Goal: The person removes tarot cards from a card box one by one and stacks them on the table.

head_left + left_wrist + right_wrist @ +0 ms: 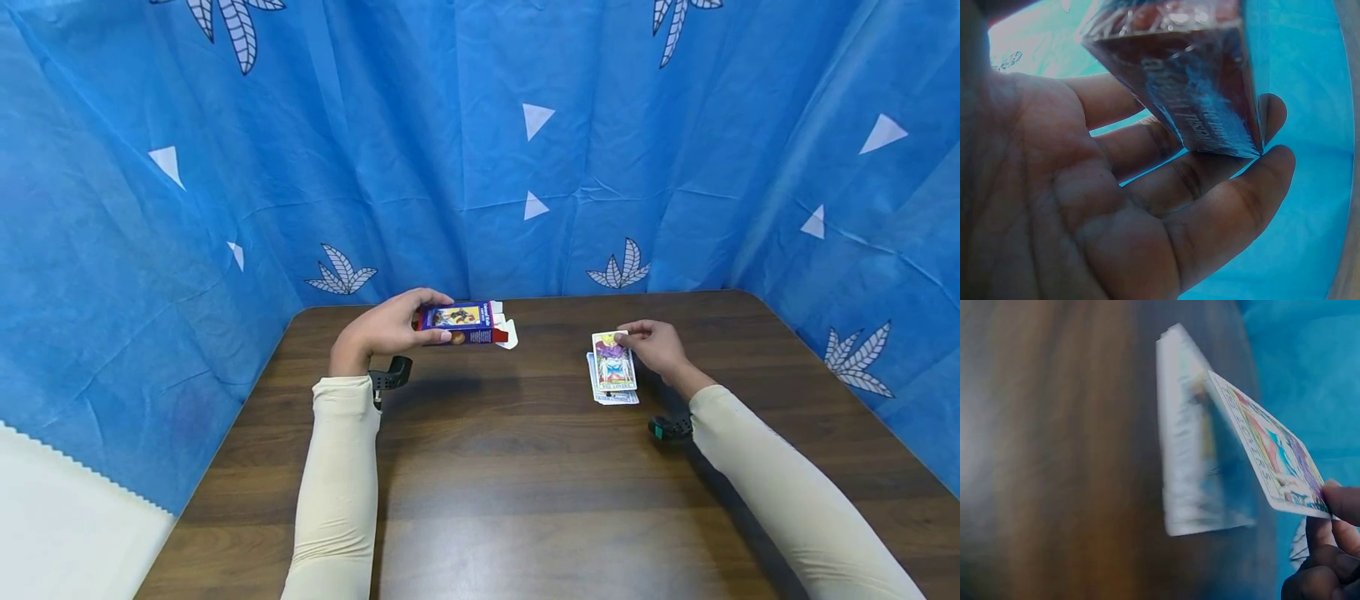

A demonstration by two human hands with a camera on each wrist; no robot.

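My left hand (393, 325) grips a blue and red tarot card box (465, 321) above the table, fingers over its top and thumb along the near side. White flaps stick out at the box's right end. In the left wrist view, the box's shiny wrapped end (1191, 87) sits against the curled fingers. Farther right, my right hand (660, 346) pinches one tarot card (1279, 456) by its corner between thumb and fingers. That card is lifted and tilted over a stack of tarot cards (1191, 437) lying on the table; the stack looks blurred there.
Beneath both hands is a dark brown wooden table (480, 500). A blue curtain (465, 150) with white leaf and triangle prints hangs behind and at both sides. White fabric (67, 517) shows at the lower left.
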